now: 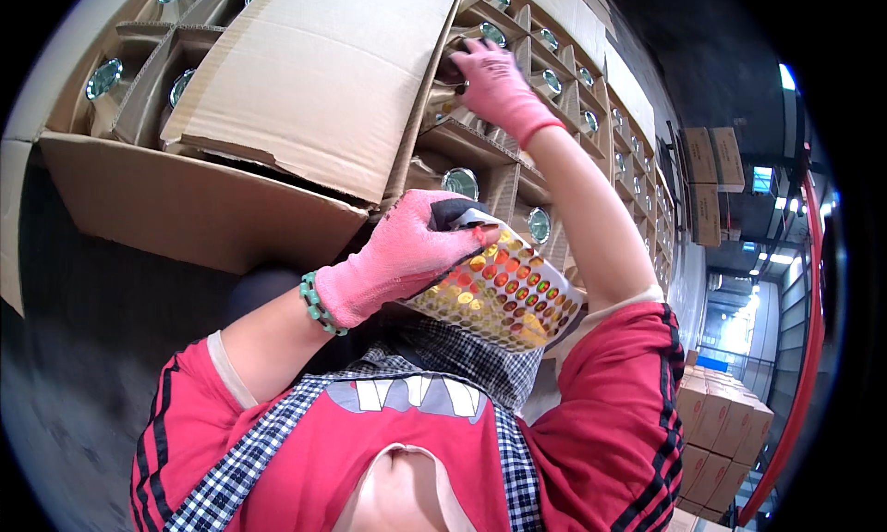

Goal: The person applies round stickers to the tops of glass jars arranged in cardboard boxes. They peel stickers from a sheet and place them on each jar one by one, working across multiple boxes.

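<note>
My left hand (402,255), in a pink glove with dark fingertips, is closed on the edge of a sticker sheet (513,287) carrying rows of small round gold and red stickers. The sheet hangs over my lap. My right hand (494,79), gloved the same way, reaches into an open divided carton (462,144). Its fingers curl down into a compartment at the left side; whatever they touch there is hidden. Just beyond the fingers stands a bottle (492,35) with a shiny greenish top. Nearer me, between both hands, another bottle (459,183) sits in its compartment.
On the left stands a second carton (203,199) of bottles, its flap (323,61) lying partly across the top. More divided compartments with bottles (591,121) run off to the right. Stacked closed boxes (721,421) and a red rail (799,375) are at the far right.
</note>
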A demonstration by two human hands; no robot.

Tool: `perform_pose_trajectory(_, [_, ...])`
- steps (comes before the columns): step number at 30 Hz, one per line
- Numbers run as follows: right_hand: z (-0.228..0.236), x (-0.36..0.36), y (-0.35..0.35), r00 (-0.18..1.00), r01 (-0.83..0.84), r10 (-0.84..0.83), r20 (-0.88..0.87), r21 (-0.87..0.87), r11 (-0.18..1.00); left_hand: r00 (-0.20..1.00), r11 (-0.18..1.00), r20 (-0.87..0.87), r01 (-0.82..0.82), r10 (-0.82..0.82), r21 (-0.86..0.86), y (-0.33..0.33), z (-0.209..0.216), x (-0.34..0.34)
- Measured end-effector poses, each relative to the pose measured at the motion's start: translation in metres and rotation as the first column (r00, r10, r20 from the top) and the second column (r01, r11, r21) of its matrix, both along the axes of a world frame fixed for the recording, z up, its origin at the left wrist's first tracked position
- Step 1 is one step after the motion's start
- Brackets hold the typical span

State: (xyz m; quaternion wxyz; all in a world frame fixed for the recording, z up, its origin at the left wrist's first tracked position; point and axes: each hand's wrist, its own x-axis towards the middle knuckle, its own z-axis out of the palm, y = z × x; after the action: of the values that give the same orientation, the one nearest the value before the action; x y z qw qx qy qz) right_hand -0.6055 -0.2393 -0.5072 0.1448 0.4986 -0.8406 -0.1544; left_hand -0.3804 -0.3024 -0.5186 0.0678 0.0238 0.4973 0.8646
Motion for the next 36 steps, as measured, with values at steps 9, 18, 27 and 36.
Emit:
perform_pose_trajectory(9, [0.108,0.135,0.079,0.726,0.31,0.039,0.686,-0.378,0.873,0.972,0.968,0.041,-0.234,0.231,0.09,-0.015,0.0,-0.005])
perform_pose_trajectory(18, [0.093,0.148,0.11,0.646,0.291,0.124,0.753,-0.393,0.872,0.951,0.951,-0.031,-0.306,0.308,0.039,-0.005,-0.004,0.004])
perform_pose_trajectory(27, [0.096,0.107,0.151,0.544,0.099,0.392,0.742,-0.52,0.848,0.922,0.909,0.067,-0.36,0.381,-0.209,0.038,0.062,0.01])
perform_pose_trajectory(36, [0.099,0.058,0.192,0.495,0.08,0.505,0.707,-0.616,0.784,0.902,0.894,0.077,-0.406,0.426,-0.187,0.09,0.076,-0.033])
